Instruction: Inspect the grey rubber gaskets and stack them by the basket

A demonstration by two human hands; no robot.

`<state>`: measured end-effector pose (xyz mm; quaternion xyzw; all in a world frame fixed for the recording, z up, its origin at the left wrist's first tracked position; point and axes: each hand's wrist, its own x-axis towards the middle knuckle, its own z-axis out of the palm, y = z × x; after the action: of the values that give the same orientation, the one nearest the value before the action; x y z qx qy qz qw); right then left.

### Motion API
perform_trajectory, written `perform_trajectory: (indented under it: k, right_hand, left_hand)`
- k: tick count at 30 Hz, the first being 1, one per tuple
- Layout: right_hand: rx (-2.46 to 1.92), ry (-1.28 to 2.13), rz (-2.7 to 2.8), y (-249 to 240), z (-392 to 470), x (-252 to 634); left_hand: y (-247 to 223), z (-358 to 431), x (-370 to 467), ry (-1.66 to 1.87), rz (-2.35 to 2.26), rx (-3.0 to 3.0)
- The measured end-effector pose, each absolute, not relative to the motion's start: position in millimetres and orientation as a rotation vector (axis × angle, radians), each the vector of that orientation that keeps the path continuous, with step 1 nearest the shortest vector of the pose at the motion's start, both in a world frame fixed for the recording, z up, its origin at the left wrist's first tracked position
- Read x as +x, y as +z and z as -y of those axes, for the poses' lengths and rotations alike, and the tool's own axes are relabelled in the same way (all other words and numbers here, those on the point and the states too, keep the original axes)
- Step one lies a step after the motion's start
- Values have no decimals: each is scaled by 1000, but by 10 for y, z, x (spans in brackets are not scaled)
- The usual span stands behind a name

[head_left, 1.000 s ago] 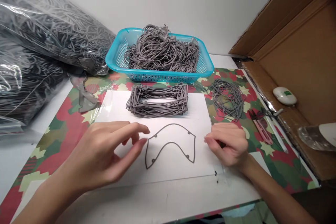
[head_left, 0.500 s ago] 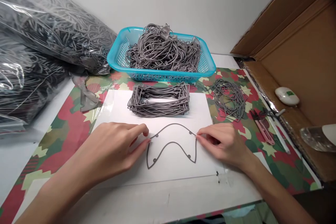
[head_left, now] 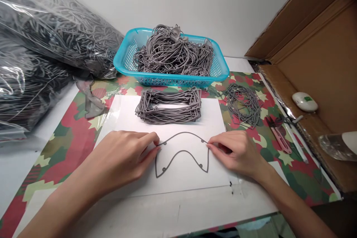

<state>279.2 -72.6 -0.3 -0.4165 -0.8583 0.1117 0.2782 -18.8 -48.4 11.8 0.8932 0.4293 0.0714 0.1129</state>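
a thin gray gasket [head_left: 183, 151] lies as a single closed outline on the white paper [head_left: 184, 182], in front of both forearms and near the middle of the desk [head_left: 304, 171]. its two long sides bow away from the person, and a small eyelet sits near each corner. the left hand [head_left: 125, 156] has thumb and forefinger closed on the far left corner; the right hand [head_left: 238, 152] pinches the far right corner the same way. both near corners are free of any finger.

the step in hand looks like taking hold of this one piece by its far edge, with the outline spread out and untwisted. the next move seems to call for both pinches to work together, at matching height and with even tension, since so slender a strip would likely sag or twist if one side led.

just beyond it, at the far part of the paper, stands a neat stack of gray gaskets [head_left: 170, 118], well aligned around an open middle. behind that, a blue plastic basket [head_left: 178, 78] holds a tangled heap of gray gaskets [head_left: 175, 57].
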Motion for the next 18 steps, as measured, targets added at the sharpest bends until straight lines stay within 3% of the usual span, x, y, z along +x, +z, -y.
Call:
perform_trajectory:
  k: [18]
  right_hand:
    - [-1154, 315, 2320, -63, 742, 2746]
  left_hand:
    - [100, 495, -185, 169, -1248, 2690]
